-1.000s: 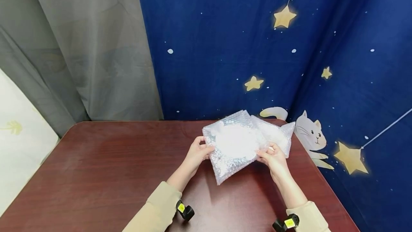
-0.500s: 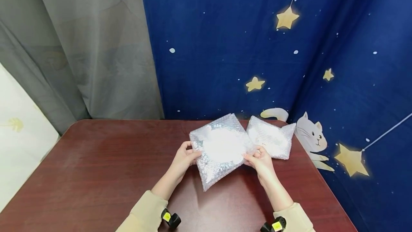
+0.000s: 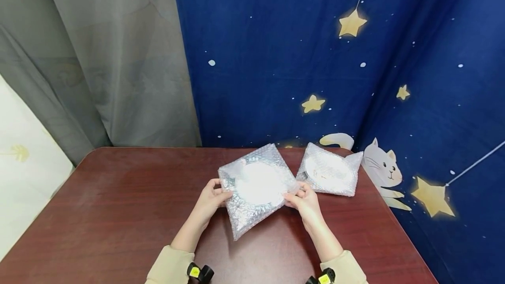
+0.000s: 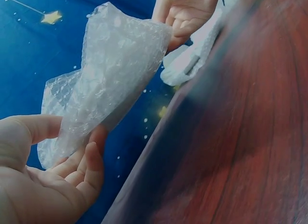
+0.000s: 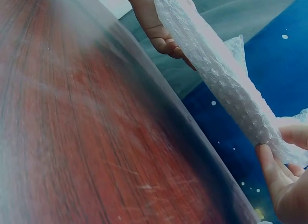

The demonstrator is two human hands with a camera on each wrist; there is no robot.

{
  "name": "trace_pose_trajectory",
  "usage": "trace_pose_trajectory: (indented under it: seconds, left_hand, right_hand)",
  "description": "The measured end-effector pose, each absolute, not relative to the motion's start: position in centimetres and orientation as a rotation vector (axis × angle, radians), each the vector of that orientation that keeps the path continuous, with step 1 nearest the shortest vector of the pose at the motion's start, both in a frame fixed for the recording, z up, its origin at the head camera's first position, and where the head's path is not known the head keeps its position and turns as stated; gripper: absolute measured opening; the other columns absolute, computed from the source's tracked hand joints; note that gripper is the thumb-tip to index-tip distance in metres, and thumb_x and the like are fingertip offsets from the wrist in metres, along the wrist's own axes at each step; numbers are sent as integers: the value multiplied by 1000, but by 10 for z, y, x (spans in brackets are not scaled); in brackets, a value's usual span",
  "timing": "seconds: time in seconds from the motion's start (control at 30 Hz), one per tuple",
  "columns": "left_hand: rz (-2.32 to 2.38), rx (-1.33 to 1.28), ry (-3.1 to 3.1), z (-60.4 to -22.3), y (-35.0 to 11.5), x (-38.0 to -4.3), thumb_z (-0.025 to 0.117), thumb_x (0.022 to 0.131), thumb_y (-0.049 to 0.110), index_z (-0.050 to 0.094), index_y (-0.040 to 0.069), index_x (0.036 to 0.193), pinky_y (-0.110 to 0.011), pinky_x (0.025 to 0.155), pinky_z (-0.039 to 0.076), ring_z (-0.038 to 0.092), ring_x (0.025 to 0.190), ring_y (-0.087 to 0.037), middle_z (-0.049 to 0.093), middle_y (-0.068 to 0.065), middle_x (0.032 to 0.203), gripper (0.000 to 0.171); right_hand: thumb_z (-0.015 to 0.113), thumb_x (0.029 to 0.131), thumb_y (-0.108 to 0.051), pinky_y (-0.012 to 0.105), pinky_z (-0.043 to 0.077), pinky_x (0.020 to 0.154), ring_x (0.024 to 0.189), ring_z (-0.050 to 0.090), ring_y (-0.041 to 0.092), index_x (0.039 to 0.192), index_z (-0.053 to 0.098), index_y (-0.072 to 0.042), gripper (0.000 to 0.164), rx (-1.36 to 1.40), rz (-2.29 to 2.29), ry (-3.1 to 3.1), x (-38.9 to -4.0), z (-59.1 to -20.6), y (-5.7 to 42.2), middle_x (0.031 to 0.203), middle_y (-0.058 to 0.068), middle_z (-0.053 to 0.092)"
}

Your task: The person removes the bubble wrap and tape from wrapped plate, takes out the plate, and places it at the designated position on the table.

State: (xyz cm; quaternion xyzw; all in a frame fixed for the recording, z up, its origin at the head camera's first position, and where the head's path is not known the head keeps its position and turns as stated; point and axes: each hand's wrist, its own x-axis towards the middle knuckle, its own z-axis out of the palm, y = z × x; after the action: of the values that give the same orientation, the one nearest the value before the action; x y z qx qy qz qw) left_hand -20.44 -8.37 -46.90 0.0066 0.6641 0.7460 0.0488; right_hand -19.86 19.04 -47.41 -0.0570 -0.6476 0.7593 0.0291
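Observation:
Both hands hold a bubble-wrap pouch [image 3: 258, 185] above the table, one at each side. A bright round white shape shows through its plastic, with small dark print near the top. My left hand [image 3: 211, 199] pinches the left edge, thumb on the near face and fingers behind. My right hand [image 3: 305, 203] pinches the right edge. In the left wrist view the pouch [image 4: 115, 65] is seen side-on, fairly thin, with the left hand's [image 4: 57, 176] fingers under it. In the right wrist view the right hand [image 5: 284, 176] grips one end of the pouch [image 5: 221, 84].
A second bubble-wrap pouch [image 3: 329, 170] with a round white shape inside lies at the table's back right. The dark red wooden table [image 3: 130, 214] ends at a grey curtain [image 3: 146, 78] and a blue curtain [image 3: 272, 56] with stars and a cat.
The held pouch and both hands have moved left and slightly toward the person, off the second pouch it overlapped. The second pouch stays in place.

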Motion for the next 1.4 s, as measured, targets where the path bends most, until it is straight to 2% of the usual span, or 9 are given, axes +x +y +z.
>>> trace_pose_trajectory:
  seconds: [0.33,0.6,0.97,1.4]
  left_hand:
    - [2192,6,2137,-474,-102,-204,65,84,-3,44,-6,116,-27,61,53,62,64,-15,67,-14,84,39]
    - [2140,9,2147,-481,-110,-206,65,85,-2,44,-8,118,-28,62,53,62,67,-15,67,-15,87,40]
    - [2097,-3,2163,-494,-114,-210,65,83,-3,43,-8,115,-28,59,51,56,59,-14,66,-10,79,39]
    - [2065,-52,2221,-503,-115,-210,70,82,-1,48,-7,113,-26,52,50,55,54,-16,68,-13,85,38]
  right_hand:
    - [68,77,12,30,57,64,68,63,14,115,47,6,43,-130,2379,-1991,-203,-483,175,85,11,64]
    - [70,76,10,30,56,62,65,61,14,112,47,5,43,-135,2380,-2011,-205,-493,170,82,9,63]
    - [69,78,9,31,57,63,70,63,15,110,46,5,40,-135,2339,-2076,-205,-506,168,84,10,64]
    - [70,78,8,31,57,62,69,63,14,111,46,6,41,-98,2311,-2141,-207,-513,171,85,10,65]
